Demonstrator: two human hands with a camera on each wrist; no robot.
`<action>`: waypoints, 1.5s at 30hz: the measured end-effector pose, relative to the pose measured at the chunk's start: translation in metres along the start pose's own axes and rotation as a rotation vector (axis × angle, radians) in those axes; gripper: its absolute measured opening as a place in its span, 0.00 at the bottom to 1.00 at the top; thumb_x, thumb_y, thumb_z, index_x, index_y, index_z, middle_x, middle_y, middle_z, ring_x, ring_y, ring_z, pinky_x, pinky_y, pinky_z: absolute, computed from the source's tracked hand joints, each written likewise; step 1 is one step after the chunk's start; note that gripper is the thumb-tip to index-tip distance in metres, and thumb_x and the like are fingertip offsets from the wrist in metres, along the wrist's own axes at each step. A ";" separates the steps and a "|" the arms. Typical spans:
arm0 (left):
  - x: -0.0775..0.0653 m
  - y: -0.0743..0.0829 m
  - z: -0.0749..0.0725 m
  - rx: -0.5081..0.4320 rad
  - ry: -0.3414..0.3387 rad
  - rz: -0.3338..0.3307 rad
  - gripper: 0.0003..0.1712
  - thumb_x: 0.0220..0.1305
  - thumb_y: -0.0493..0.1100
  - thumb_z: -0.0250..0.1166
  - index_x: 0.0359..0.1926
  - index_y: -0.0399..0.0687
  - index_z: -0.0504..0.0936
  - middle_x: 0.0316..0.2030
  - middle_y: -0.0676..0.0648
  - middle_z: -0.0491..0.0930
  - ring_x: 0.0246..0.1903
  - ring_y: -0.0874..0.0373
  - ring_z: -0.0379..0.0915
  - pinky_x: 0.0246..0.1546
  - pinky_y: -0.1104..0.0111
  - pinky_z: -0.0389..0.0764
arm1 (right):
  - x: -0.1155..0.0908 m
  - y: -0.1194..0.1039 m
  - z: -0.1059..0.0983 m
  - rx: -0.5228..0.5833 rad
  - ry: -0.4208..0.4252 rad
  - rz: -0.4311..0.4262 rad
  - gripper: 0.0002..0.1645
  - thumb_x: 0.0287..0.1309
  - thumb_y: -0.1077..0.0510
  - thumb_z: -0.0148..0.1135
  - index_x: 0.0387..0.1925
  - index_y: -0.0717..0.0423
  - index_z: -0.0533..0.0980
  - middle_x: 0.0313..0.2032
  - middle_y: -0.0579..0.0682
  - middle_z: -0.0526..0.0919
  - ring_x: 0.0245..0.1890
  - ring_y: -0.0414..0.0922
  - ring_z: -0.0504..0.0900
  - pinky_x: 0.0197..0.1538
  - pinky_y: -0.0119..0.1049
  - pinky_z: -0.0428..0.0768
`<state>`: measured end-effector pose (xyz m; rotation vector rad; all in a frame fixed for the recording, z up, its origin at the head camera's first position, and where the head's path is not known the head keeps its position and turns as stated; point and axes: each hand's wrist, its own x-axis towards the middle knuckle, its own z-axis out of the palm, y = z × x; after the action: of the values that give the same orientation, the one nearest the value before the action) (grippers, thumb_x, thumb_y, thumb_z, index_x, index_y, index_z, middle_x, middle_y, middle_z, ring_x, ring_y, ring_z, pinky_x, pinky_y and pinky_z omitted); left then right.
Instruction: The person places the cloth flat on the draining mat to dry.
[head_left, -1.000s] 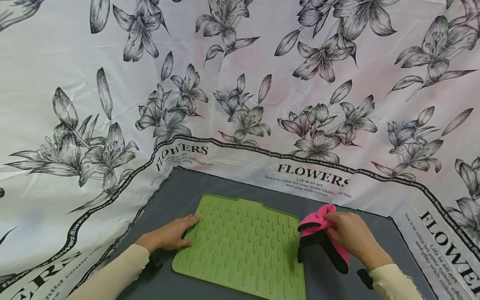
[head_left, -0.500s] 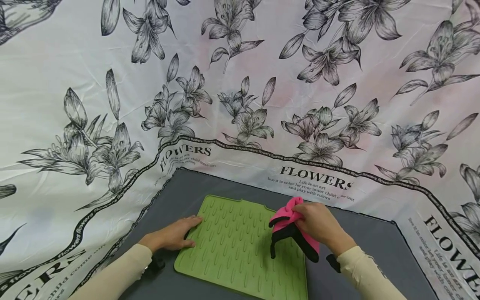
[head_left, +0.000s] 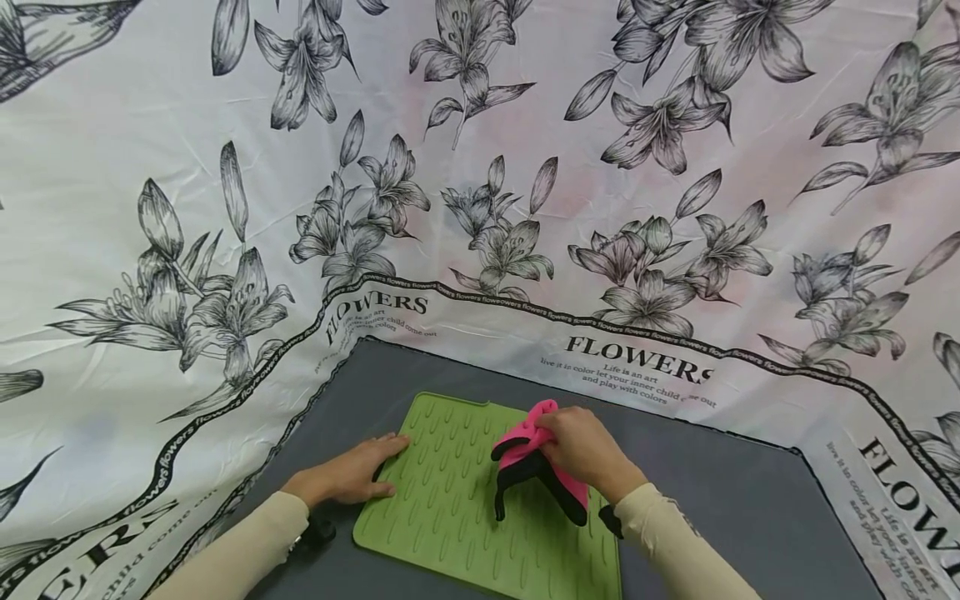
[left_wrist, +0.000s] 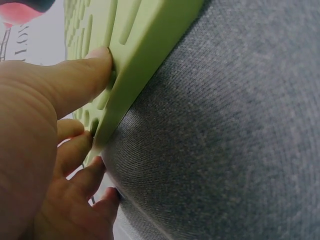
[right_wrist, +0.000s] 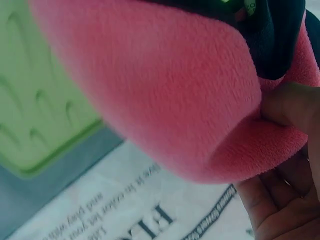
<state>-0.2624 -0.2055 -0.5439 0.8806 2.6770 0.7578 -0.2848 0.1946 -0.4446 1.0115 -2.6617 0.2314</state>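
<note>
Hands apart: left hand (head_left: 348,475) rests loosely on left edge of green mat (head_left: 435,500), itself on grey worktop (head_left: 697,508); right hand (head_left: 588,446) pinches pink-and-black cloth (head_left: 542,468) over the mat (contact unclear). Mat could skid if cloth drags hard, being steadied one side only; dangling folds might bunch.

White cloth (head_left: 525,108) with black lilies (head_left: 510,250) and FLOWERS lettering (head_left: 637,360) around a dark grey tabletop (head_left: 738,487).

The head view is softly lit, the right wrist view hazy.
</note>
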 end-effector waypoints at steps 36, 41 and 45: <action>0.023 0.030 -0.015 0.172 0.034 -0.013 0.46 0.64 0.52 0.69 0.76 0.42 0.60 0.75 0.39 0.59 0.76 0.42 0.52 0.72 0.47 0.60 | -0.024 0.000 0.021 0.040 -0.031 0.050 0.25 0.52 0.56 0.76 0.53 0.57 0.82 0.48 0.54 0.87 0.49 0.54 0.85 0.48 0.50 0.84; 0.031 0.042 -0.015 0.206 0.022 0.025 0.44 0.66 0.54 0.68 0.76 0.45 0.61 0.75 0.41 0.60 0.75 0.44 0.55 0.71 0.49 0.62 | -0.039 0.005 0.014 0.005 -0.077 0.060 0.25 0.53 0.55 0.76 0.52 0.59 0.83 0.47 0.53 0.88 0.49 0.53 0.85 0.50 0.50 0.84; 0.038 0.050 -0.011 0.203 0.006 0.046 0.43 0.66 0.54 0.67 0.75 0.44 0.62 0.74 0.41 0.61 0.75 0.44 0.55 0.71 0.49 0.63 | -0.051 0.008 0.011 -0.002 -0.093 0.078 0.24 0.53 0.54 0.76 0.52 0.58 0.83 0.46 0.52 0.88 0.47 0.51 0.86 0.48 0.48 0.84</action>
<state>-0.2720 -0.1525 -0.5099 0.9911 2.7838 0.5041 -0.2563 0.2299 -0.4714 0.9410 -2.7883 0.2026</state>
